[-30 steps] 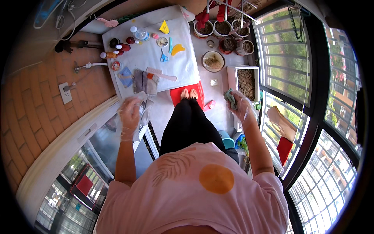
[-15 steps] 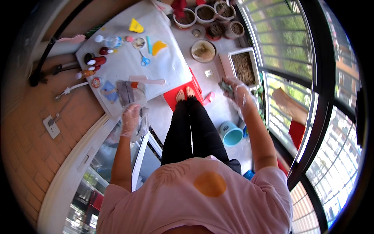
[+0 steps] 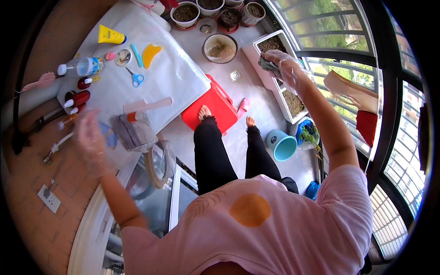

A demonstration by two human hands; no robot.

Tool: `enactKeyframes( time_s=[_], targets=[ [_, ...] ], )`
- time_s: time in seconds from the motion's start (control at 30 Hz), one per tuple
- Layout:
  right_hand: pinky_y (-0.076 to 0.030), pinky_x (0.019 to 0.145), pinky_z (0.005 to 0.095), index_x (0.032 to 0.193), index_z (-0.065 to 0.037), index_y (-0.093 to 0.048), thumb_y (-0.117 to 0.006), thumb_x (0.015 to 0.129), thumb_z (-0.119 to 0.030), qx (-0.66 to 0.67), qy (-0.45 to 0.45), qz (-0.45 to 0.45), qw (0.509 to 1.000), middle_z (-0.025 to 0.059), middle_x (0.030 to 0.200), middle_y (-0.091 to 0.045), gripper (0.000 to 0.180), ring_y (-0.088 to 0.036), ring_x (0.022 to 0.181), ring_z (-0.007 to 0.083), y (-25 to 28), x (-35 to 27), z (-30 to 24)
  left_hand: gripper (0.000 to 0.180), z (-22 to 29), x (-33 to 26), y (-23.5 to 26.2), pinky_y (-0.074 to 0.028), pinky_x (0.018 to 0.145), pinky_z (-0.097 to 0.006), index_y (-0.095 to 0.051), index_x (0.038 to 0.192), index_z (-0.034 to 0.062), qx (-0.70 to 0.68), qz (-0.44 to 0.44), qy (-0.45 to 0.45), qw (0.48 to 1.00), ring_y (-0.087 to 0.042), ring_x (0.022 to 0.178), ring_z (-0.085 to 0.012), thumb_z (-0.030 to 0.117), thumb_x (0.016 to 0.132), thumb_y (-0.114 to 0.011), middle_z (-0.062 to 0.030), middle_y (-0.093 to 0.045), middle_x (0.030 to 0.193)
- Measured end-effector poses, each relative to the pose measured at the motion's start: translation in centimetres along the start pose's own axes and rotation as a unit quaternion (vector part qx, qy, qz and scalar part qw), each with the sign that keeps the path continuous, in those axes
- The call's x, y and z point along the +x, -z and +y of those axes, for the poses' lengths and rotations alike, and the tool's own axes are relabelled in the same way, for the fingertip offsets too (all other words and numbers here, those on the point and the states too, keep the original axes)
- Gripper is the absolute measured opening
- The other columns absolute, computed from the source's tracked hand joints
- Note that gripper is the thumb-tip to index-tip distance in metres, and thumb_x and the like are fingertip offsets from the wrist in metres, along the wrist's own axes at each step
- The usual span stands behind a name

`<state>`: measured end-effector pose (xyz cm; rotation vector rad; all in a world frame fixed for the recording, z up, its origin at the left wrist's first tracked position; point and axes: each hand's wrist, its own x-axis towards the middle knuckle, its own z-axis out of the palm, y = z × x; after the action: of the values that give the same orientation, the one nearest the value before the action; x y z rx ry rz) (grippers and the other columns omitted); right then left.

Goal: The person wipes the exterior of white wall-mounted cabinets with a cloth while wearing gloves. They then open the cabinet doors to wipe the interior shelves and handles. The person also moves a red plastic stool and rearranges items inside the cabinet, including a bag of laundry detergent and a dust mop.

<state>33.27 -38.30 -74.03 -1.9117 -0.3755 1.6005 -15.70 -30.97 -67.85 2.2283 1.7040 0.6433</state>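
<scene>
My right hand, in a clear plastic glove, is raised over a white rectangular planter of soil and is closed on a grey-green cloth. My left hand, also gloved and blurred by motion, hangs with fingers spread at the near edge of a white-covered table. It is closest to a crumpled grey bag and holds nothing. Blue scissors, a yellow tube and a clear bottle lie farther back on the table.
A red stool stands under my left foot. A light blue bucket sits by my right foot. Round pots of soil and a bowl line the floor by the barred windows. Red bottles stand at the table's left edge.
My left hand has swung outward to the left, away from the grey bag. My right hand has stayed over the planter with the cloth. I have leaned closer to the table.
</scene>
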Motion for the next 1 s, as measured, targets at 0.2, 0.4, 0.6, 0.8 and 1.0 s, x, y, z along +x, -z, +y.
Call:
enactKeyframes(
  time_s=[0.2, 0.4, 0.6, 0.8, 1.0],
  targets=[
    [-0.043, 0.067, 0.0226, 0.100, -0.012, -0.062, -0.058, 0.086, -0.023, -0.081, 0.074, -0.061, 0.992, -0.0022, 0.092, -0.060, 0.018, -0.054, 0.080, 0.0085, 1.5, 7.8, 5.0, 0.019, -1.7, 2.1, 4.8, -0.045, 0.087, -0.031, -0.061, 0.101, 0.0007, -0.088, 0.092, -0.070, 0.989, -0.057, 0.097, -0.0173, 0.006, 0.088, -0.048, -0.0089, -0.062, 0.105],
    [-0.047, 0.064, 0.0199, 0.103, -0.012, -0.061, -0.061, 0.084, -0.031, 0.083, 0.203, -0.098, 0.971, -0.0032, 0.087, -0.063, 0.027, -0.056, 0.078, 0.0054, 4.9, 10.3, 16.0, 0.022, 6.3, -10.6, 0.1, -0.045, 0.087, -0.031, -0.061, 0.101, 0.0007, 0.061, 0.157, -0.277, 0.946, -0.057, 0.098, -0.0177, -0.001, 0.084, -0.048, -0.0097, -0.062, 0.104],
    [-0.047, 0.049, 0.0207, 0.095, -0.011, -0.057, -0.064, 0.082, -0.027, 0.112, 0.021, -0.022, 0.993, 0.0018, 0.075, -0.058, 0.022, -0.055, 0.061, 0.0111, 18.2, 2.2, 26.6, 0.018, 16.6, -27.8, -7.4, -0.046, 0.079, -0.030, -0.062, 0.086, 0.0020, 0.089, 0.124, -0.026, 0.988, -0.061, 0.085, -0.0218, -0.009, 0.075, -0.054, -0.0104, -0.064, 0.087],
    [-0.044, 0.045, 0.0202, 0.093, -0.011, -0.054, -0.059, 0.086, -0.022, 0.191, 0.004, -0.022, 0.981, 0.0021, 0.073, -0.056, 0.014, -0.051, 0.055, 0.0103, 29.2, 0.9, 32.5, 0.015, 24.2, -40.5, -5.8, -0.046, 0.074, -0.028, -0.063, 0.086, 0.0023, 0.138, 0.048, 0.128, 0.981, -0.061, 0.080, -0.0216, -0.006, 0.077, -0.055, -0.0092, -0.064, 0.085],
    [-0.044, 0.045, 0.0209, 0.089, -0.009, -0.056, -0.061, 0.085, -0.020, 0.213, 0.023, -0.022, 0.976, 0.0015, 0.073, -0.055, 0.012, -0.050, 0.057, 0.0106, 36.0, 1.3, 35.3, 0.018, 28.8, -46.8, 3.6, -0.043, 0.084, -0.028, -0.062, 0.100, 0.0038, 0.217, 0.032, 0.190, 0.957, -0.058, 0.088, -0.0159, 0.007, 0.087, -0.049, -0.0067, -0.063, 0.089]
  ],
)
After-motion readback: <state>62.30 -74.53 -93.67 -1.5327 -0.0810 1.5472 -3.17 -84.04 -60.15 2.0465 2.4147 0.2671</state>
